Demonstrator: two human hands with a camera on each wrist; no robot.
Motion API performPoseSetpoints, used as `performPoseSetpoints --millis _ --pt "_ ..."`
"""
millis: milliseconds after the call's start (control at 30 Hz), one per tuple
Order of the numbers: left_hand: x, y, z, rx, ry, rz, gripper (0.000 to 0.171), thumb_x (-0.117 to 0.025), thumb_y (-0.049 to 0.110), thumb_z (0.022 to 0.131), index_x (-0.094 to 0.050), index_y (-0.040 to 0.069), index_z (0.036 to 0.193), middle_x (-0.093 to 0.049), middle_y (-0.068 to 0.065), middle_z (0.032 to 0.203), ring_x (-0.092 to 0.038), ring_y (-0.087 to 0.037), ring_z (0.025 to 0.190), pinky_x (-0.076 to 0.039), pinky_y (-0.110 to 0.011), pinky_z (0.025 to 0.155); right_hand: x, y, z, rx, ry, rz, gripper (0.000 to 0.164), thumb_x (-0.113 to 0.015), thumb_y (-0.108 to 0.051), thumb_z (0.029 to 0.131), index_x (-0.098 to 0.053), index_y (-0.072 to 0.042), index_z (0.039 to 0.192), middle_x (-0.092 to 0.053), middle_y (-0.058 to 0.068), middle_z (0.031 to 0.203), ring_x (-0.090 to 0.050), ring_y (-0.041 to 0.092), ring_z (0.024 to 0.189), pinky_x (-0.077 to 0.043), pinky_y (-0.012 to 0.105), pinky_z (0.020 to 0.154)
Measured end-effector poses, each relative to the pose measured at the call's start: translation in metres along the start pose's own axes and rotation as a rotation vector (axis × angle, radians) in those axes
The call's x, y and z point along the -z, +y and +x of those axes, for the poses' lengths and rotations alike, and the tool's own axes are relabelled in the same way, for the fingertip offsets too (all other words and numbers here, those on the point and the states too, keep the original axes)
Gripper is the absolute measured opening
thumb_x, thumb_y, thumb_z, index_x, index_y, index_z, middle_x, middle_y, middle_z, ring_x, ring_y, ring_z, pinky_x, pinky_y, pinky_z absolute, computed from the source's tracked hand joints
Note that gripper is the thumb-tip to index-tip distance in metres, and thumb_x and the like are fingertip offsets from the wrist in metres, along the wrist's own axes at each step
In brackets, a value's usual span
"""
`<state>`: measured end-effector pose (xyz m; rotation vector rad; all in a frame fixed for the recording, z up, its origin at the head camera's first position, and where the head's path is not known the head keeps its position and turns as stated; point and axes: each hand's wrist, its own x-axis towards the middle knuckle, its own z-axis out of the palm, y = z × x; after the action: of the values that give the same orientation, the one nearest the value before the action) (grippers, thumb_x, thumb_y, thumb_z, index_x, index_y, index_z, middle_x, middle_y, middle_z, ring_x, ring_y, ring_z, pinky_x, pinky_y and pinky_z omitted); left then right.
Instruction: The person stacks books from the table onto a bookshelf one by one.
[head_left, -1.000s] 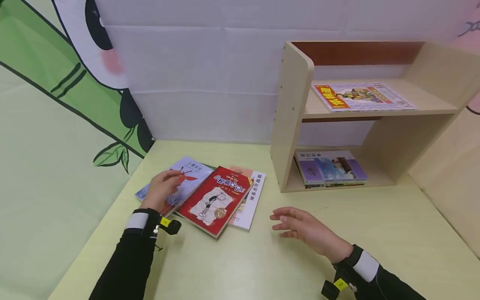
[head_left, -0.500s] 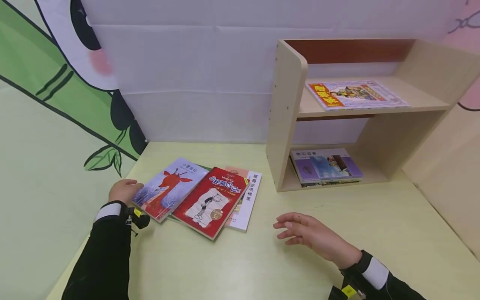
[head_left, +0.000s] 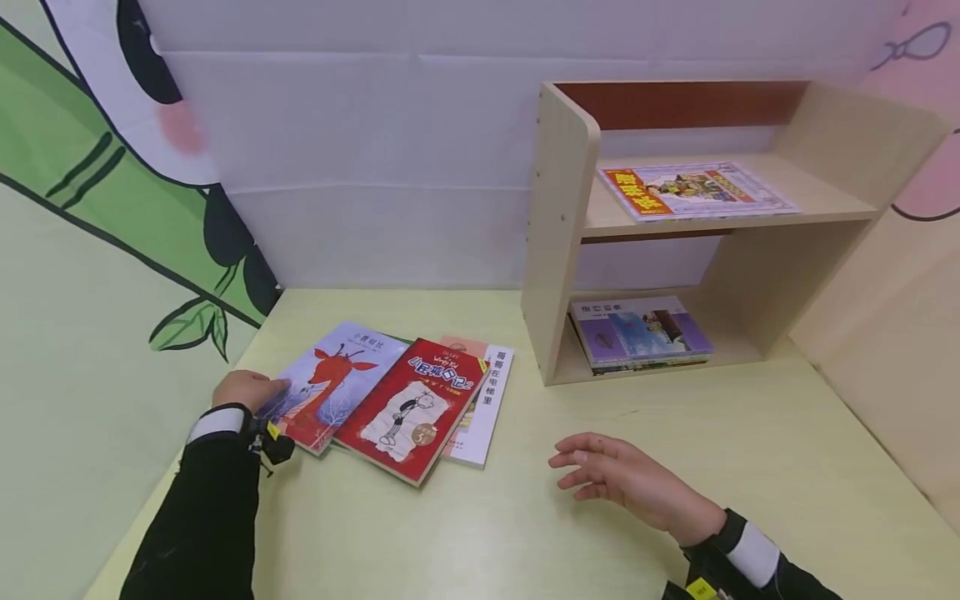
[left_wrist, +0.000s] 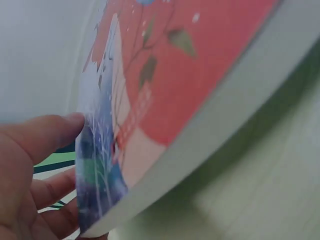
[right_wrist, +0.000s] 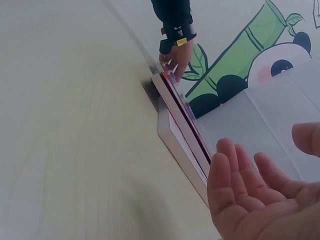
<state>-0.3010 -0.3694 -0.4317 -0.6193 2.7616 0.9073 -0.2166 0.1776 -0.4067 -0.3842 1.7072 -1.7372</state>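
Observation:
At the left edge of a bluish picture book with a red deer [head_left: 322, 379], my left hand [head_left: 243, 390] pinches the cover. In the left wrist view its thumb [left_wrist: 55, 132] lies on top and the other fingers go beneath the book. A red comic-style book [head_left: 412, 412] partly covers a white and pink book [head_left: 480, 408] beside it; a green edge of another book peeks out behind. My right hand [head_left: 622, 483] hovers over the table to the right of the books, fingers relaxed, holding nothing.
A two-level wooden shelf [head_left: 558, 233] stands on the table [head_left: 450, 542] at the back right. One colourful book [head_left: 697, 192] lies on its upper level, a purple-covered stack [head_left: 641, 333] on the lower. A cloth wall [head_left: 337, 167] rises behind.
My left hand has moved left, from above the deer book to its left edge, and now grips it. The right hand stays nearly still. The head view has shifted slightly right.

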Motion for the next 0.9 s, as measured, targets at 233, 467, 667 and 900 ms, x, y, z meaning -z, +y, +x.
performPoseSetpoints --millis 233,467,667,900 --pt "0.018 0.005 -0.007 -0.086 -0.057 0.019 0.077 -0.052 0.053 0.086 -0.048 -0.017 0.119 -0.055 -0.031 0.106 -0.051 -0.036 0.088 -0.045 -0.042 0.071 -0.001 0.004 -0.002 0.001 0.005 0.003 0.043 -0.048 -0.023 0.096 -0.04 0.004 0.128 -0.049 0.021 0.126 -0.057 0.026 0.105 -0.047 0.034 0.087" --pt "0.03 0.049 -0.038 -0.22 0.03 -0.11 0.062 -0.044 0.046 0.093 -0.044 -0.007 0.124 -0.047 -0.027 0.113 -0.049 -0.035 0.092 -0.049 -0.039 0.072 0.003 0.002 -0.007 0.031 0.07 -0.096 0.049 -0.047 -0.023 0.096 -0.034 0.009 0.131 -0.047 0.023 0.128 -0.055 0.028 0.105 -0.047 0.038 0.088" --pt "0.037 0.093 -0.077 -0.435 0.217 -0.035 0.048 -0.047 0.04 0.094 -0.053 -0.003 0.114 -0.056 -0.025 0.103 -0.054 -0.035 0.086 -0.05 -0.045 0.07 0.014 0.002 -0.014 0.046 0.129 -0.134 0.049 -0.048 -0.022 0.096 -0.034 0.009 0.131 -0.046 0.024 0.128 -0.055 0.03 0.106 -0.046 0.039 0.089" --pt "0.034 0.129 -0.118 -0.575 0.277 -0.002 0.042 -0.051 0.037 0.093 -0.058 0.0 0.112 -0.059 -0.021 0.099 -0.056 -0.031 0.08 -0.053 -0.042 0.065 0.019 0.01 -0.018 0.024 0.132 -0.103 0.052 -0.048 -0.026 0.096 -0.033 0.009 0.132 -0.045 0.025 0.129 -0.055 0.029 0.106 -0.046 0.035 0.089"
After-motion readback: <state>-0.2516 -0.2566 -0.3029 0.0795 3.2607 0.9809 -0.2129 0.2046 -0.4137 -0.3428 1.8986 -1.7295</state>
